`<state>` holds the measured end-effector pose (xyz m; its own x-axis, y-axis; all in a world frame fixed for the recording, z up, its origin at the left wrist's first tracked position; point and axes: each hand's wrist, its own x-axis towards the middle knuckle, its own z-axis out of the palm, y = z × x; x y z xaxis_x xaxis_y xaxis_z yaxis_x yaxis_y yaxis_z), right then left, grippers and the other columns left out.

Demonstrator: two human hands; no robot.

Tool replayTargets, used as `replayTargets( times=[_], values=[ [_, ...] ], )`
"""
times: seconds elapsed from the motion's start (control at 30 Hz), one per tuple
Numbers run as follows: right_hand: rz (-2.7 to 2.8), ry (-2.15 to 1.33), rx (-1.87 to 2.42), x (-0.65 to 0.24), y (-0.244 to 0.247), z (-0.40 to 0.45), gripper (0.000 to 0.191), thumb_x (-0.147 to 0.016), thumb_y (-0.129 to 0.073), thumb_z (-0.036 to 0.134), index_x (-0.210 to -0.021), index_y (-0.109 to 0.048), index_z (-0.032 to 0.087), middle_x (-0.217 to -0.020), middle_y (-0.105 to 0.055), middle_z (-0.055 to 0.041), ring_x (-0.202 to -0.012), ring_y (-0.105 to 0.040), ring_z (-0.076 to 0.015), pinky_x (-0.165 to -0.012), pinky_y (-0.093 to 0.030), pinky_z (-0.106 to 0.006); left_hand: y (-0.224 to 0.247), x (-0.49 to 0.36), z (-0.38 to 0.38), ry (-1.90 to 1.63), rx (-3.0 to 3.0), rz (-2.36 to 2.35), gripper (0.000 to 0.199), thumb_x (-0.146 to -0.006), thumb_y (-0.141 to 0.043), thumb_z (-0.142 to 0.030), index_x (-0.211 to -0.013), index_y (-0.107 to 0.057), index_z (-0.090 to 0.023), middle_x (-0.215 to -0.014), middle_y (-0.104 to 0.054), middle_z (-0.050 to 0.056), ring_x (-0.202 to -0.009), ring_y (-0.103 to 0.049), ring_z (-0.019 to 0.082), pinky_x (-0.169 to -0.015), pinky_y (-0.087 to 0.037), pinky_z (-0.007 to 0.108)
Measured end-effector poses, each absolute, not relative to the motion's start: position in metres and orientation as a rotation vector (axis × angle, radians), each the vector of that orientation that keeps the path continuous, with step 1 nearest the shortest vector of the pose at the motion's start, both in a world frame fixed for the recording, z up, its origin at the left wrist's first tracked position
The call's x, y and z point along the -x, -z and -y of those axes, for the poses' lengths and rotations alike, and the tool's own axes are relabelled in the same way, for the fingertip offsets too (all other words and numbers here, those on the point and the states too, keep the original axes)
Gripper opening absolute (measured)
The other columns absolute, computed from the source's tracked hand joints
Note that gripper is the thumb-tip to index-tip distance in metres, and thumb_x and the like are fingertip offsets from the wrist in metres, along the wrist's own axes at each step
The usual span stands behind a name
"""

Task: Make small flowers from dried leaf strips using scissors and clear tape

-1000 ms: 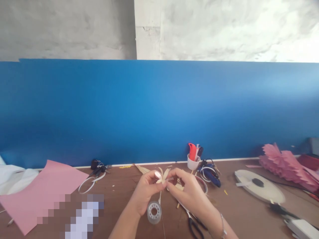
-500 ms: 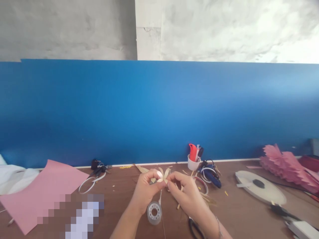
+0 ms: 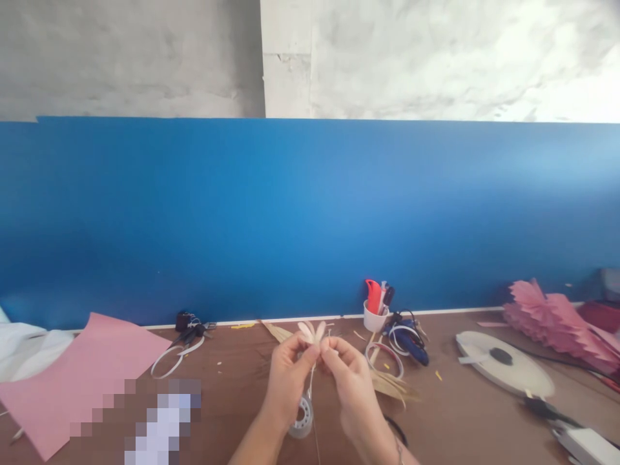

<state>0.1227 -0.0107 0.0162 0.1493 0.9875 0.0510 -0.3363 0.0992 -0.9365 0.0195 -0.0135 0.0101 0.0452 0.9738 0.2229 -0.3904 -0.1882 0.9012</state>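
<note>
Cream flower, lower centre of the frame: slim, rounded petals fan upward. Left hand and right hand pinch its base between thumbs and fingers.

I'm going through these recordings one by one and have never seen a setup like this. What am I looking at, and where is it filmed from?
There is no machine here: a person works with two bare hands. The camera is worn on their head, looking forward and down. The left hand and right hand meet over a brown table, fingertips pinching a pale, petal-like piece; the fingers hide its base. A tape roll sits by the left wrist. A pink sheet lies at left; a white cup of tools stands behind the hands, and pleated pink paper lies far right.
</note>
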Motion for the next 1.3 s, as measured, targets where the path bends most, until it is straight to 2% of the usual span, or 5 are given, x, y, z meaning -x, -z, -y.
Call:
replayTargets(
  times=[0.73,1.0,1.17,1.23,1.3],
  values=[
    [1.308,-1.110,1.152,-0.172,-0.034,-0.010,0.032,-0.071,-0.069,0.045,-0.066,-0.071,0.013,-0.062,-0.063,-0.0020,-0.060,-0.053,-0.0134,-0.057,-0.043,-0.026,-0.021,-0.013,0.007,-1.425,-0.791,-0.659,0.022,-0.072,-0.073,-0.035,-0.068,-0.067,-0.014,-0.071,-0.057,0.001,-0.068,-0.047,0.012,-0.071,-0.039,0.024],
    [1.391,-1.233,1.031,-0.169,-0.033,-0.003,0.031,-0.074,-0.068,0.038,-0.091,-0.073,0.013,-0.073,-0.068,-0.0053,-0.067,-0.060,-0.0169,-0.065,-0.048,-0.031,-0.022,-0.018,0.010,-1.359,-0.709,-0.635,0.020,-0.071,-0.076,-0.030,-0.080,-0.073,-0.012,-0.080,-0.067,0.006,-0.072,-0.055,0.012,-0.072,-0.044,0.023],
    [1.611,-1.109,1.035,-0.173,-0.031,0.000,0.071,-0.083,-0.055,0.026,-0.147,-0.025,0.024,-0.063,-0.057,0.0070,-0.063,-0.055,-0.0135,-0.067,-0.046,-0.029,-0.023,-0.017,0.011,-1.367,-0.672,-0.665,0.021,-0.068,-0.078,-0.030,-0.079,-0.072,-0.013,-0.093,-0.069,0.009,-0.073,-0.058,0.013,-0.071,-0.046,0.024],
    [1.711,-0.964,1.132,-0.176,-0.032,-0.001,0.057,-0.085,-0.051,0.025,-0.140,-0.038,0.022,-0.063,-0.058,0.0060,-0.062,-0.054,-0.0137,-0.067,-0.043,-0.028,-0.021,-0.016,0.010,-1.386,-0.713,-0.697,0.022,-0.068,-0.077,-0.032,-0.078,-0.072,-0.013,-0.090,-0.069,0.009,-0.074,-0.058,0.013,-0.071,-0.046,0.024],
    [1.818,-0.789,1.284,-0.180,-0.032,-0.004,0.025,-0.084,-0.050,0.025,-0.101,-0.068,0.019,-0.060,-0.059,0.0030,-0.059,-0.052,-0.0139,-0.059,-0.039,-0.025,-0.019,-0.014,0.009,-1.395,-0.782,-0.730,0.022,-0.070,-0.075,-0.034,-0.077,-0.072,-0.013,-0.084,-0.069,0.008,-0.072,-0.058,0.013,-0.071,-0.046,0.025]
  ],
)
